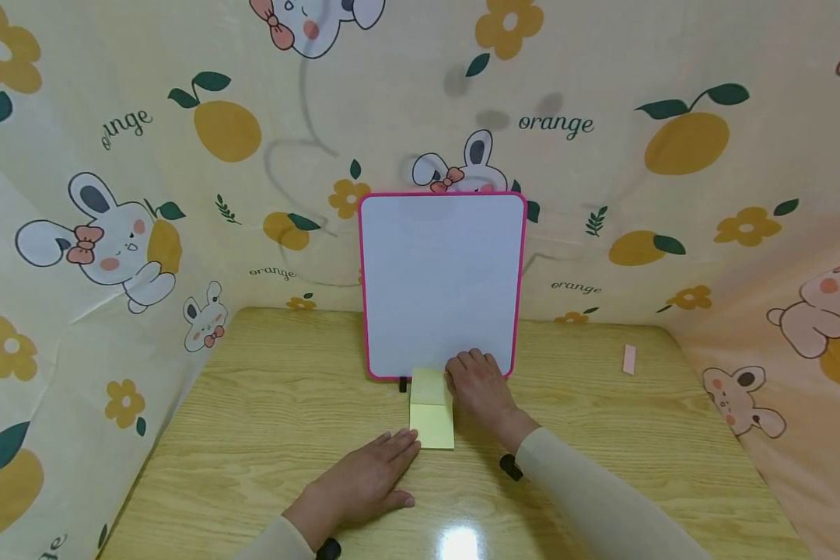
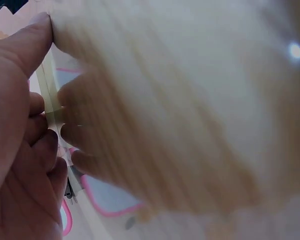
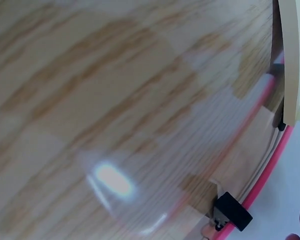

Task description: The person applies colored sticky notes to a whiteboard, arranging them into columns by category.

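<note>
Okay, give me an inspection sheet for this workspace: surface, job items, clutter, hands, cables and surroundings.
Surface: wood-grain table, with a bright glare near the front.
Job items: yellow notes, reaching up over the lower edge of the pink-framed board; a black piece shows at that edge.
Clutter: pink strip lying to the right of the board.
Hands: left hand laid out, fingertips at the notes' left edge; right hand curled, holding their upper right.
Cables: nothing seen; only looping shadows on the backdrop.
Surroundings: backdrop printed with rabbits, oranges and flowers.
</note>
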`<state>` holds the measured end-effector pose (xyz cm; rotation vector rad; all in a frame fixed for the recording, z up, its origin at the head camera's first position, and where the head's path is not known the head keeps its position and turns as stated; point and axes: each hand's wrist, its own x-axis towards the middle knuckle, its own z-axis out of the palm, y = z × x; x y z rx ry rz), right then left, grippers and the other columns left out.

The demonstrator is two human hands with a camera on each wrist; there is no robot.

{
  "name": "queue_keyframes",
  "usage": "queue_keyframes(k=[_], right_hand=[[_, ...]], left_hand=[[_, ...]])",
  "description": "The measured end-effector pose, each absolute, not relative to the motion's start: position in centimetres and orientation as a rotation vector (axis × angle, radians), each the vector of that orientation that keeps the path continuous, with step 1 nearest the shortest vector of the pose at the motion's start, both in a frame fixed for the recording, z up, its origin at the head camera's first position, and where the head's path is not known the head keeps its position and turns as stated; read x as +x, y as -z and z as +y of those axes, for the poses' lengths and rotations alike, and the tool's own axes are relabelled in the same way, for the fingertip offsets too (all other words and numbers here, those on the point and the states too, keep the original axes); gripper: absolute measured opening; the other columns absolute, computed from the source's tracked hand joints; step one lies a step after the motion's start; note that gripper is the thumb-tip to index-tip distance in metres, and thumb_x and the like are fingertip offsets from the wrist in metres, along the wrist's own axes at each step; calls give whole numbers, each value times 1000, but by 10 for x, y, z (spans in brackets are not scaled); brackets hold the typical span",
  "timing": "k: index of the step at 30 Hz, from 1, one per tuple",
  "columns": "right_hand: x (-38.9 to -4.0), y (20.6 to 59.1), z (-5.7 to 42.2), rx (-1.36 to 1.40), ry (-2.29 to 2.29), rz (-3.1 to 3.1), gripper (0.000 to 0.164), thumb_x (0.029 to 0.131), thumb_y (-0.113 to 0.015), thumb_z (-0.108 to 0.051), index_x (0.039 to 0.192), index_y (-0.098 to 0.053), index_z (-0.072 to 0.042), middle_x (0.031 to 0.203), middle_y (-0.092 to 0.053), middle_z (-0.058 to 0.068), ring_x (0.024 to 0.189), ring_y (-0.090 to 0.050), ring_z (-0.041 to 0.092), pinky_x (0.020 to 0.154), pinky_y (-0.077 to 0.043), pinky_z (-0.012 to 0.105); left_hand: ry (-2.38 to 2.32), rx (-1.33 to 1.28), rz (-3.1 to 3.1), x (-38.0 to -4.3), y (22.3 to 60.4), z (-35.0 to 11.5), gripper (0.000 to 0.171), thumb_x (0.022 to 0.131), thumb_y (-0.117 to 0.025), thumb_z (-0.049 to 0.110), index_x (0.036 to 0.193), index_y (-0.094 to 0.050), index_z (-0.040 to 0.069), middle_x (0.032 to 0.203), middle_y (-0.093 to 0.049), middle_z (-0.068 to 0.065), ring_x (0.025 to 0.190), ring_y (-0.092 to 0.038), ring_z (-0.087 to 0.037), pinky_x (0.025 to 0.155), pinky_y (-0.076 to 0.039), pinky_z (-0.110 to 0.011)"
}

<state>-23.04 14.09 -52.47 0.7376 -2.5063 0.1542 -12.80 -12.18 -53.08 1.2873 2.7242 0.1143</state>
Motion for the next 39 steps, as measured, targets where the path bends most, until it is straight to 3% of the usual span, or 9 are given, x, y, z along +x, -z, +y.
queue_keyframes(k=[15,24,33,39], right_hand=[[-233,512,146,690,-242,-2518,11,99,-70,-8,91,-62,-9,85,-60,4,84,-56,27,70,-44,36],[-229,504,157,789,-265,-2491,11,97,-74,-9,93,-65,-13,89,-65,0,87,-58,23,72,-48,34],[-238,473,154,853,-280,-2290,12,94,-75,-5,90,-65,-11,86,-67,2,84,-61,26,66,-45,36],[-251,440,146,873,-229,-2193,13,93,-78,-7,93,-65,-8,91,-68,5,90,-63,29,71,-49,38]], left_hand=[[-104,1282,2720,-128,528,-122,77,108,-48,58,163,-38,6,172,-33,-10,159,-33,-23,131,-31,-40],[-137,1310,2724,-131,529,-122,79,106,-51,60,162,-41,6,171,-36,-10,158,-35,-24,130,-32,-39],[-234,1293,2680,-135,531,-123,81,103,-54,60,162,-41,5,170,-37,-11,158,-35,-24,130,-33,-38],[-252,1341,2693,-135,530,-124,81,103,-57,58,159,-44,2,168,-40,-15,156,-39,-28,128,-36,-40]])
